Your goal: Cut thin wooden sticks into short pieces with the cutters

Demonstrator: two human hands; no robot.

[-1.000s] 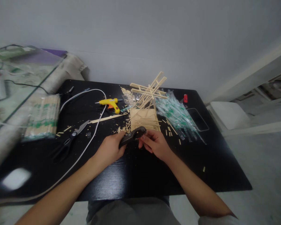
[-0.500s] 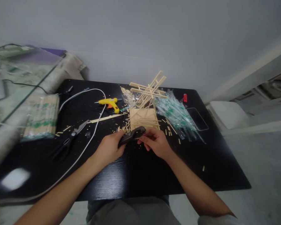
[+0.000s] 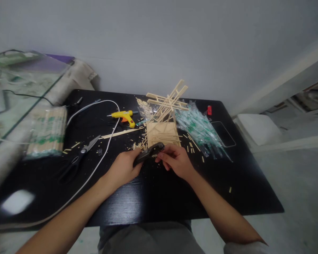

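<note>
My left hand (image 3: 125, 164) is wrapped around the handle of a black plier-like hand tool (image 3: 148, 153), whose head points right. At the tool's head, my right hand (image 3: 176, 159) has its fingers pinched together; whatever is between them is too small to make out. Just beyond both hands sits a square base of pale wooden sticks (image 3: 161, 128), with loose cut sticks lying across its near part. A windmill-like frame of thin sticks (image 3: 171, 102) rises behind it, its blades crossed. Short stick offcuts (image 3: 140, 144) are scattered beside the base.
A yellow glue gun (image 3: 125, 116), black-handled scissors (image 3: 81, 155) and a white cable (image 3: 106, 151) lie left on the black table (image 3: 175, 197). Farther left is a bag of sticks (image 3: 46, 130). To the right are clear-green wrappers (image 3: 198, 127), a phone-like slab (image 3: 223, 134) and a red object (image 3: 209, 110).
Both hands stay almost in place. The black tool has shifted very slightly, and the pale sliver seen by its jaws earlier is harder to make out.
</note>
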